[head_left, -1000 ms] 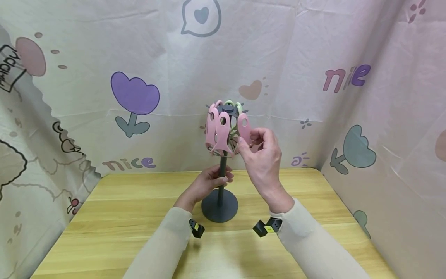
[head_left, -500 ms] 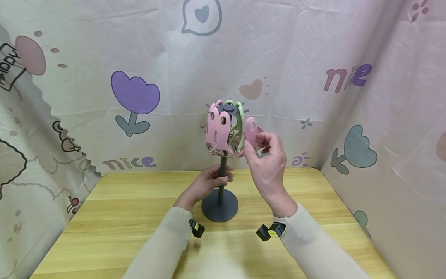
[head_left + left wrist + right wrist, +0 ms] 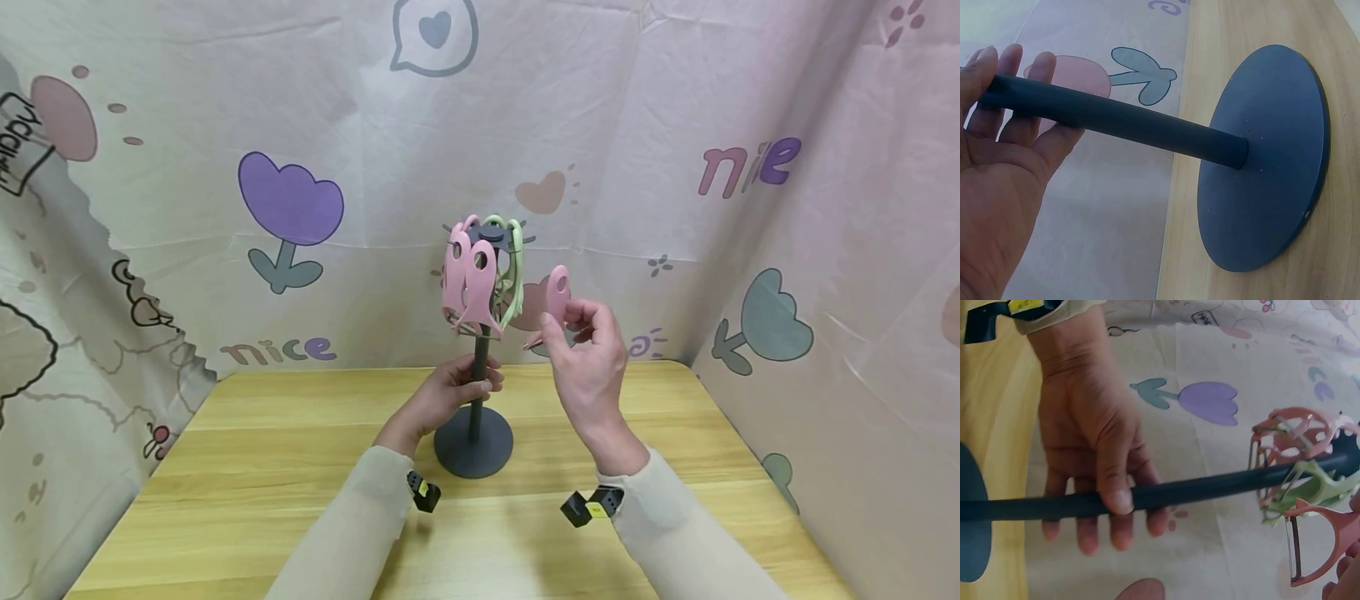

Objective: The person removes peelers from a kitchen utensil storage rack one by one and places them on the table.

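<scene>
- Printed cloth (image 3: 420, 125) hangs behind the stand (image 3: 481, 346) and on both sides of it, with a purple flower print (image 3: 292, 221) left of the stand and a pink heart print (image 3: 542, 194) above and right of it.
- Wood-grain worktop (image 3: 225, 467) under the stand; the stand's round dark base (image 3: 472, 458) sits flat on it and its pole rises upright.
- Left hand (image 3: 438, 396): its grip is on the stand's pole, above the base, thumb across one side and fingers along the other.
- Right hand (image 3: 591, 358): its grip pinches a pink peeler between thumb and fingers, just right of the stand's upper part.
- That pink peeler (image 3: 558, 292) is apart from the stand, its holed handle end up; the right wrist view shows the blade across its forked end.
- Hanging round the stand's top are more pink peelers (image 3: 477, 300), mostly on its left and front, and green peelers (image 3: 517, 258) on its right and back; overlap hides their exact number.
- Pale sleeves (image 3: 341, 533) and small black wrist cameras (image 3: 425, 492) show in front of the stand, one on each side.
</scene>
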{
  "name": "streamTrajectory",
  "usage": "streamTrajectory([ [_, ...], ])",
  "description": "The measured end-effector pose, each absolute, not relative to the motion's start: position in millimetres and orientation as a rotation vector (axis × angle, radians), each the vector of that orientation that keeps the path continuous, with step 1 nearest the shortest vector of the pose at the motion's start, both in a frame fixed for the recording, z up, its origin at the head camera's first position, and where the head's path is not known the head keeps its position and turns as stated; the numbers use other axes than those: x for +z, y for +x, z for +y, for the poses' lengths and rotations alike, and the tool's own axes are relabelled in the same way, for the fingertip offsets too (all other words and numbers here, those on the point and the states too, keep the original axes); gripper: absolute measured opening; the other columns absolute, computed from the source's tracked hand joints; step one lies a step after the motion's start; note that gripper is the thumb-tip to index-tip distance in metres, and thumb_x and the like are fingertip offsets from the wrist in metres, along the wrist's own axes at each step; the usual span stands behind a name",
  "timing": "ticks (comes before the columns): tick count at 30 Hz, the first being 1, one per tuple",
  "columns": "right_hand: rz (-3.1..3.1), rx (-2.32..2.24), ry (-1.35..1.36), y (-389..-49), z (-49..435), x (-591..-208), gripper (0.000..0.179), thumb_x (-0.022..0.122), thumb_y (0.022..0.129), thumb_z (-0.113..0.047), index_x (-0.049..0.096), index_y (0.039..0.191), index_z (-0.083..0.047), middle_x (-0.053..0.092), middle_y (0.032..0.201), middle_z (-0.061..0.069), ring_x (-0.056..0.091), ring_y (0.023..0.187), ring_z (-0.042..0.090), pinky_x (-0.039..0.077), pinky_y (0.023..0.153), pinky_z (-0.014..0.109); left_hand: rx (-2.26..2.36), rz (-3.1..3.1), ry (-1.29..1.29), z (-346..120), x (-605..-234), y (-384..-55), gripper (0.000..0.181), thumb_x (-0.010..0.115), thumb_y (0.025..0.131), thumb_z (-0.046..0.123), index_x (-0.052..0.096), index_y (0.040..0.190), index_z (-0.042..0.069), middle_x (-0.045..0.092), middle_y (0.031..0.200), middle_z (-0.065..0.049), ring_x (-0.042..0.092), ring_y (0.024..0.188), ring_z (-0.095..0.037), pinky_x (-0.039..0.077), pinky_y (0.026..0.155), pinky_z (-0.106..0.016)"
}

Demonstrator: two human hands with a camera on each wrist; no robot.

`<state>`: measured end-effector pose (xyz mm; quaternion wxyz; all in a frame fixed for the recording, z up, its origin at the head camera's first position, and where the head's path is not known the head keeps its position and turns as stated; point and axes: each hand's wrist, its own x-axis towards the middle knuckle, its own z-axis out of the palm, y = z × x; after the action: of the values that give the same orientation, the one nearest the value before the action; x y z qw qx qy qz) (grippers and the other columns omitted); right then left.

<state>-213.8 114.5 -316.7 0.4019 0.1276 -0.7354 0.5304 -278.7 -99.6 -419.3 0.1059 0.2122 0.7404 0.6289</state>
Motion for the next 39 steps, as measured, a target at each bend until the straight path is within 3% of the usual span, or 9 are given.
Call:
streamTrajectory([
  [5,-1.907,1.345,0.226,-219.8,120.7,-330.9,0.028,0.078,0.094,-0.015,0.064,0.112,0.001,0.067,0.1,0.015,0.057,0.088,0.032,0.042,0.076,0.024,1.854,2.179,0.625,-99.3,-419.4,-278.4,0.03,0.064,0.106,0.011,0.064,0.136,0.014,0.073,0.128,-0.01,0.071,0.119,-0.028,0.055,0.108,-0.05],
  [9,-1.952,1.332,0.15,-226.3,125.5,-345.6,0.025,0.078,0.093,-0.014,0.066,0.109,0.001,0.068,0.096,0.015,0.06,0.084,0.03,0.044,0.074,0.019,1.861,2.175,0.629,-98.8,-419.3,-278.3,0.03,0.064,0.105,0.011,0.064,0.136,0.014,0.073,0.128,-0.01,0.069,0.124,-0.036,0.055,0.108,-0.05],
  [13,-2.046,1.301,0.069,-233.1,130.4,-363.4,0.025,0.078,0.094,-0.019,0.067,0.108,-0.002,0.07,0.095,0.013,0.063,0.083,0.026,0.045,0.073,0.023,1.865,2.169,0.634,-98.2,-419.5,-278.7,0.03,0.065,0.105,0.011,0.064,0.135,0.013,0.073,0.128,-0.011,0.067,0.126,-0.041,0.055,0.107,-0.049],
  [21,-2.243,1.291,-0.073,-252.5,137.3,-401.7,0.028,0.073,0.095,-0.03,0.068,0.108,-0.006,0.072,0.097,0.009,0.068,0.087,0.025,0.048,0.078,0.035,1.864,2.18,0.638,-98.2,-419.9,-279.3,0.03,0.065,0.105,0.01,0.064,0.135,0.014,0.074,0.127,-0.011,0.071,0.12,-0.028,0.056,0.106,-0.048],
  [39,-2.639,1.129,-0.222,-282.2,136.8,-459.6,0.031,0.072,0.092,-0.034,0.067,0.105,-0.006,0.074,0.095,0.01,0.066,0.082,0.027,0.048,0.069,0.037,1.86,2.197,0.606,-97.3,-417.6,-278.4,0.03,0.066,0.104,0.009,0.065,0.133,0.015,0.074,0.125,-0.009,0.069,0.123,-0.036,0.056,0.107,-0.049],
])
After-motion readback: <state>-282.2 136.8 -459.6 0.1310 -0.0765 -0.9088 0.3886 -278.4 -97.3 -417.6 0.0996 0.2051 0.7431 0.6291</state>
